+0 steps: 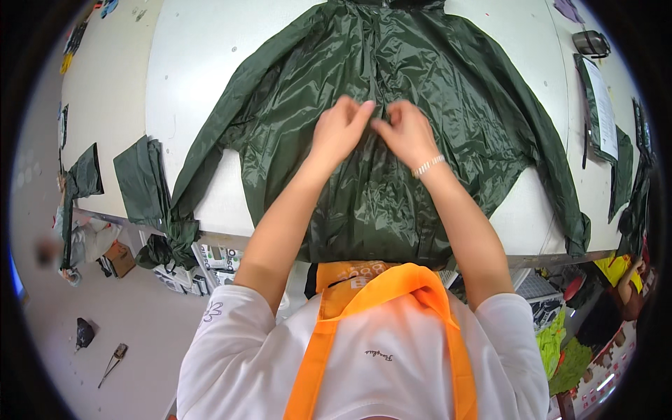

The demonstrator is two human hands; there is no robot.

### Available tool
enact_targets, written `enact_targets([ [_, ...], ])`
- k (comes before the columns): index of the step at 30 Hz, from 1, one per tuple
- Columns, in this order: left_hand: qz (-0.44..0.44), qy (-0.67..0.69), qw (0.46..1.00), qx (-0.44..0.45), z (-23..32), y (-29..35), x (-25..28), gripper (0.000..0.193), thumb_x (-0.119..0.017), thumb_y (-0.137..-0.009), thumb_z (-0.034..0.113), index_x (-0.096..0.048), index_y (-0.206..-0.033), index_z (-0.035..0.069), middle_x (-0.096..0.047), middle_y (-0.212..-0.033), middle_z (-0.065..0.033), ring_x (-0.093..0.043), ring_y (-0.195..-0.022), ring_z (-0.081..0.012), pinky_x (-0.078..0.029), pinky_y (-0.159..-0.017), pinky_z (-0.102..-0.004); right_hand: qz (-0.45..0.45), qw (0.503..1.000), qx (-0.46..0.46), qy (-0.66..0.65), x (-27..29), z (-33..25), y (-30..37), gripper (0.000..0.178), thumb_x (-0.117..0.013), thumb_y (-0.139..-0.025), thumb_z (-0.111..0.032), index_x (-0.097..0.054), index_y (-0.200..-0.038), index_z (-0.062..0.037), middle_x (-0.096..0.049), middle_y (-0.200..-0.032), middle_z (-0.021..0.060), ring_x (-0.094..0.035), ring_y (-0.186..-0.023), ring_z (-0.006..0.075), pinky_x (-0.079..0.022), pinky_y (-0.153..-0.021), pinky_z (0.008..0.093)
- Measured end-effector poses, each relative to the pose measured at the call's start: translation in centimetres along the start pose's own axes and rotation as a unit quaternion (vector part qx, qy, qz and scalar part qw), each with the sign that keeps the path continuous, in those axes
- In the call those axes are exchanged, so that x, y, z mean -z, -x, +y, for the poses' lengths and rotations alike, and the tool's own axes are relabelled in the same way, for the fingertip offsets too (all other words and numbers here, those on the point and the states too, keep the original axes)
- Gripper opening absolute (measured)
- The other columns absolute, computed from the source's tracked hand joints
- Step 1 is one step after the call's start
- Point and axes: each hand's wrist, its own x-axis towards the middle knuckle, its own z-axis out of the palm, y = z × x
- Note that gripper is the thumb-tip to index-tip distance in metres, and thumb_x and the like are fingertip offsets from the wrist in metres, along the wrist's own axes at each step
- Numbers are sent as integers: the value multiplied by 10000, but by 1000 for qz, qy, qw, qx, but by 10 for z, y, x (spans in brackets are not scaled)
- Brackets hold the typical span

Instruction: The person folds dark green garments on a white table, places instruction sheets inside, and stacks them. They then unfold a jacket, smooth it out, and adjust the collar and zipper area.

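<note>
A shiny dark green rain jacket (pixel 308 164) lies spread on the white table, its hood end away from me, its sleeves out to both sides and its hem at the near edge. Over the middle of its front are both my hands, close together. My left hand (pixel 341 127) has its fingers curled and pressed toward the thumb at the front opening. Just across the opening, my right hand (pixel 409 133) is bent inward in a similar pinch, slightly blurred. The bit of fabric between the fingertips is mostly hidden.
Folded dark green fabric (pixel 143 175) hangs over the table's edge at left. At right lie a sheet of paper (pixel 600 105) on green fabric and a metal container (pixel 591 44). Boxes (pixel 222 257) stand under the white table (pixel 189 84). Another person works at far right.
</note>
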Motion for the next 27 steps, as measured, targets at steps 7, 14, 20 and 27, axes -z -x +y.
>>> enact_targets([
  [7,-73,-185,979,51,-13,102,-14,409,-633,-804,399,-631,-678,10,-604,-600,-144,-598,-592,-312,-459,-544,-388,-176,978,-46,99,-9,-15,118,300,-722,-702,-260,-580,-826,-27,-641,-788,178,-625,-761,360,-508,-694,436],
  [14,-55,-22,998,34,-42,107,-20,292,-552,-900,178,-503,-685,-14,-536,-556,-112,-591,-557,-213,-450,-528,-345,20,1000,0,0,-36,27,132,185,-623,-755,-99,-613,-906,7,-647,-761,165,-632,-719,320,-500,-651,382],
  [20,-123,199,971,55,-14,117,0,265,-516,-923,164,-488,-710,8,-498,-582,-24,-527,-513,-119,-437,-504,-272,38,994,28,-101,-26,-4,142,126,-605,-795,-118,-625,-813,5,-621,-791,191,-608,-702,346,-474,-625,394],
  [27,-91,382,913,113,-14,135,-2,182,-462,-944,216,-492,-814,91,-496,-688,16,-482,-592,-94,-403,-554,-245,18,986,79,-144,-20,-22,147,290,-658,-807,-235,-520,-722,5,-533,-640,129,-500,-534,270,-408,-539,351],
])
